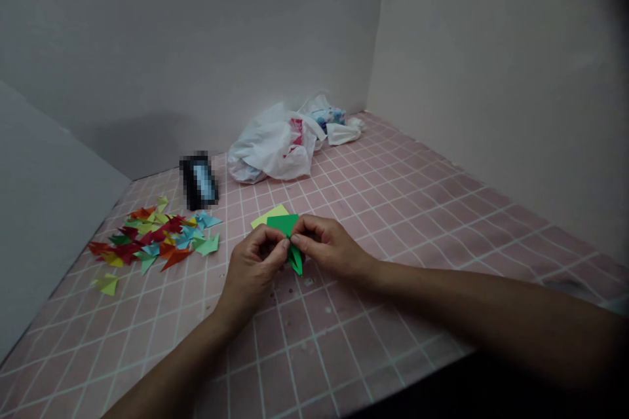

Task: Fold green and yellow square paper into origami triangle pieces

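Between my two hands is a piece of folded green paper (283, 223), its wide part pointing away from me and a narrow pointed flap hanging toward me. My left hand (255, 262) pinches it from the left with thumb and forefinger. From the right, my right hand (330, 245) pinches it close beside the left fingertips. The fingers cover the middle of the folds. Just behind the green paper lies some yellow paper (268, 215), partly hidden by it.
To the left is a loose pile of small folded paper figures (152, 236) in several colours. A pixelated dark device (200, 182) stands behind them. White plastic bags (278, 144) lie by the back wall. The table (393, 209) has a pink checked cover, with walls around it.
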Demonstrator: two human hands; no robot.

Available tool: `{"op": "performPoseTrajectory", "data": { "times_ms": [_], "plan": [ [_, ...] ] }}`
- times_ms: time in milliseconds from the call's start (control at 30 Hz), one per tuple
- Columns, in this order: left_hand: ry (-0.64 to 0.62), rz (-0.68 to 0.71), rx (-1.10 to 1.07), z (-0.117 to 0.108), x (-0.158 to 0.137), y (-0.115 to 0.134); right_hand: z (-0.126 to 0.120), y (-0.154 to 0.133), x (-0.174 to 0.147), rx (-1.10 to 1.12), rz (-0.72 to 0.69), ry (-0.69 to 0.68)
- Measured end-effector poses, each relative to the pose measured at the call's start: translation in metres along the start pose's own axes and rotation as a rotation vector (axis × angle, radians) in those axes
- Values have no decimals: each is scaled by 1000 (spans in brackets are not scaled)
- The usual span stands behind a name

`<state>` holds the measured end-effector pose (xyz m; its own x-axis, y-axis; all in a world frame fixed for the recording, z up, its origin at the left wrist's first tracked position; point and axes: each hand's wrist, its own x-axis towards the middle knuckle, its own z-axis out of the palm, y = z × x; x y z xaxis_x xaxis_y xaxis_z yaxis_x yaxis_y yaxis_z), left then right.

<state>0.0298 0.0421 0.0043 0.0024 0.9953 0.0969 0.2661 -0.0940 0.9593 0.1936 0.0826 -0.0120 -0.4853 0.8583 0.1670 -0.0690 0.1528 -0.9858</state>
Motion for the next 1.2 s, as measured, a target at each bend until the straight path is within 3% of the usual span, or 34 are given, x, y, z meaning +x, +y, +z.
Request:
{"op": "performPoseTrajectory", "data": {
  "times_ms": [233,500,1200],
  "plan": [
    [-127,-50,64,-5,4,-1,-5,-1,3,-42,-5,-55],
    [-238,-226,-148,-5,3,4,-9,-7,4,-112,-95,1],
    [-175,-265,-138,3,0,7,-6,-7,1,-174,-122,130]
  ]
}}
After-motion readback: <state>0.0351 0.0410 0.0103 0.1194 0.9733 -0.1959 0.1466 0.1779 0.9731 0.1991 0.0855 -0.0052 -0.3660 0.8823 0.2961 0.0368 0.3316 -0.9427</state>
